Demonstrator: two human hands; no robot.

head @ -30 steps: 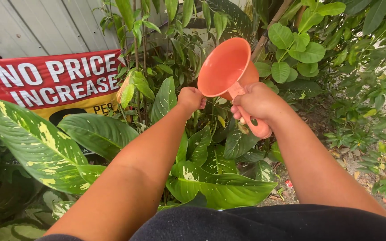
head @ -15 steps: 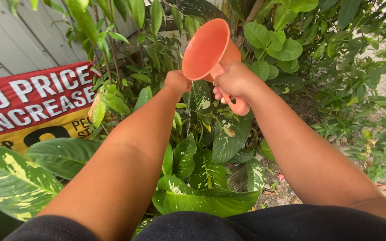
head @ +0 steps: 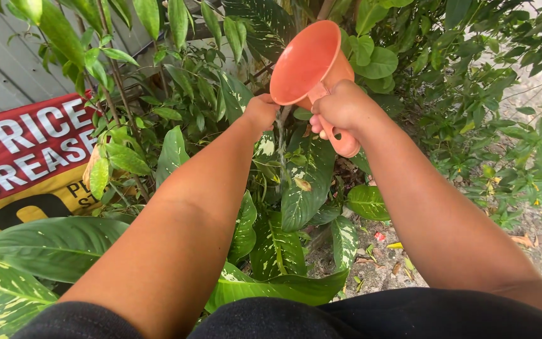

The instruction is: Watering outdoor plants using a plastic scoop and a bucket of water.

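Item: orange plastic dipper, round cup with a straight handle. The long axis runs from the cup at upper left down to the handle end at lower right. The cup is tipped on its side, its open mouth facing back toward the camera and slightly left, rim lowest at the left. A thin stream of water falls from that low rim onto the variegated plant beneath.

Position: the dipper is held above the variegated plant, in front of darker foliage.

Hands: the right hand is closed around the handle, the handle end sticking out below the fist. The left hand is curled into a loose fist just left of the cup's lower rim, beside the stream; whether it touches the rim cannot be told.

Change: half a second earlier the dipper sat further left of the plant; the stream is now plainer.

Surroundings: a red and yellow banner lies well left of the plant.
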